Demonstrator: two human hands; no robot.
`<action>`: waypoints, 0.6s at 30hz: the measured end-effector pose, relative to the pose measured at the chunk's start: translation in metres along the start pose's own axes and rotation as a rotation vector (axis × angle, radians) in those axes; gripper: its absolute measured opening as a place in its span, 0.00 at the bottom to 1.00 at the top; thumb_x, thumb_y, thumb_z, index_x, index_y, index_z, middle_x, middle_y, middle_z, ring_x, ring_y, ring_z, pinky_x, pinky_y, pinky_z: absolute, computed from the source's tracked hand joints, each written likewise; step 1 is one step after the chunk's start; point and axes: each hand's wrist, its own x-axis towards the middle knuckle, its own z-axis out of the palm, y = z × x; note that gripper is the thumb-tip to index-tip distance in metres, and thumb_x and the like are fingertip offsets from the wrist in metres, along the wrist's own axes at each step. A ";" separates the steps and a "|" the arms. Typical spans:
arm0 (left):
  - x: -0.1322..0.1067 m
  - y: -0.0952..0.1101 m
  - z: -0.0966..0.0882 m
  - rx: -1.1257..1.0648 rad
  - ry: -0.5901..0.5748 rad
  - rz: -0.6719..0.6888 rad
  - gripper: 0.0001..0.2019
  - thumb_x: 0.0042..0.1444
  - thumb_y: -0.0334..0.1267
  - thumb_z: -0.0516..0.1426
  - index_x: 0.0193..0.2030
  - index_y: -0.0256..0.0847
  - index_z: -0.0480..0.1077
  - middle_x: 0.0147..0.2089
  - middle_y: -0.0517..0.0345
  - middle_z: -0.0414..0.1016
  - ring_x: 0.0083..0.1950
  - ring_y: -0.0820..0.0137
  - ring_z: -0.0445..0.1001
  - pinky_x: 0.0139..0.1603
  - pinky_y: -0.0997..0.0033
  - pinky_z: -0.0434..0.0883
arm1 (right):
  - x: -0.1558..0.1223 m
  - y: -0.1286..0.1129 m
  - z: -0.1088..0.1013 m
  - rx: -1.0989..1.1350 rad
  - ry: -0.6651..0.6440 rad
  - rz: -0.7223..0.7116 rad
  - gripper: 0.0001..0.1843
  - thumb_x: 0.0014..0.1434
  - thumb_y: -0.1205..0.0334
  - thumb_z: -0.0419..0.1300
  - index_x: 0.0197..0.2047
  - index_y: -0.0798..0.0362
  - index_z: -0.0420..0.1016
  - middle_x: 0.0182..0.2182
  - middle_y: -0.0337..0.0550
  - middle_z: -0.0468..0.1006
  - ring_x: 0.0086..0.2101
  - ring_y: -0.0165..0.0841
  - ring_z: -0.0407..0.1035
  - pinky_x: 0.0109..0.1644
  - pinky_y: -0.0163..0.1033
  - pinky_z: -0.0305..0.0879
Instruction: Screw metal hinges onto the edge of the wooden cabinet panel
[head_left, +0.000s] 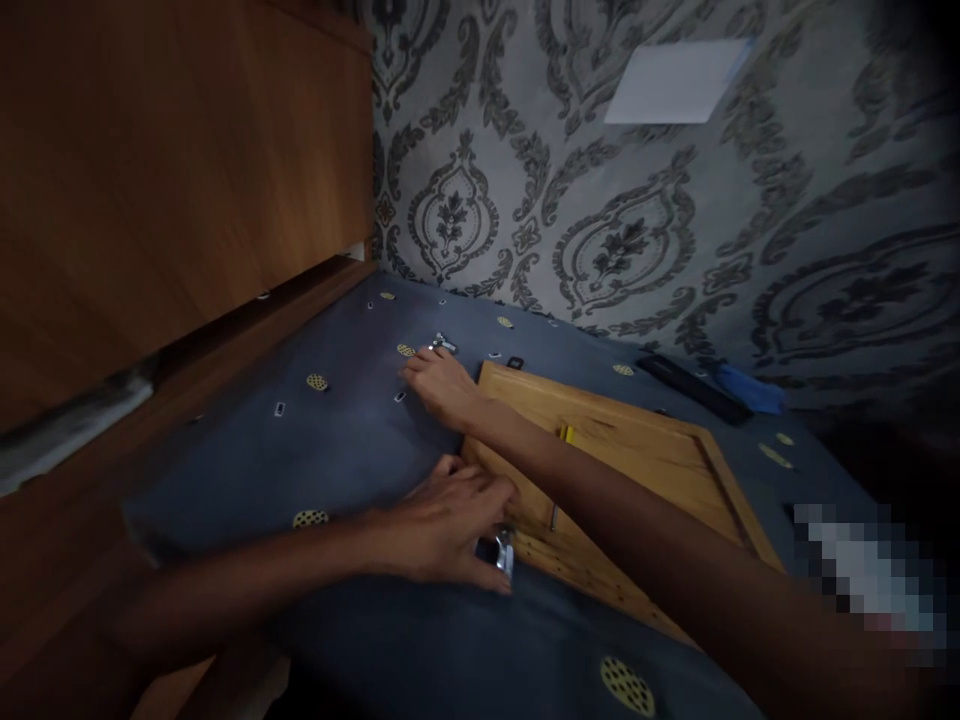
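A light wooden cabinet door [637,460] lies flat on a blue-grey carpet [337,440]. My left hand [450,525] rests at the door's near left corner, its fingers closed around a shiny metal hinge [501,553]. My right hand [442,385] reaches across the door's far corner, fingers stretched flat on the carpet towards a small metal part [442,344] lying just beyond the fingertips. A short yellow pencil [567,434] lies on the door.
A brown wooden cabinet [172,170] stands on the left. A patterned wallpapered wall [637,210] rises behind, with a white sheet [675,82] on it. A dark bar [694,388] and a blue object [750,390] lie by the wall. Small bits are scattered on the carpet.
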 end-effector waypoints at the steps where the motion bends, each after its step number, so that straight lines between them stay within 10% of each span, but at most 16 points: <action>1: 0.001 0.000 0.000 0.000 -0.005 -0.002 0.24 0.56 0.47 0.73 0.46 0.44 0.63 0.51 0.51 0.79 0.53 0.51 0.79 0.60 0.52 0.66 | 0.006 -0.001 0.001 -0.045 -0.017 -0.029 0.18 0.73 0.54 0.67 0.60 0.54 0.79 0.59 0.51 0.80 0.57 0.44 0.77 0.62 0.58 0.77; 18: 0.002 0.001 0.000 -0.014 -0.036 -0.005 0.27 0.57 0.44 0.74 0.54 0.42 0.65 0.59 0.47 0.80 0.59 0.49 0.78 0.64 0.52 0.65 | 0.036 -0.009 0.002 -0.274 -0.206 -0.179 0.21 0.73 0.53 0.67 0.63 0.54 0.77 0.61 0.51 0.79 0.57 0.44 0.77 0.60 0.57 0.78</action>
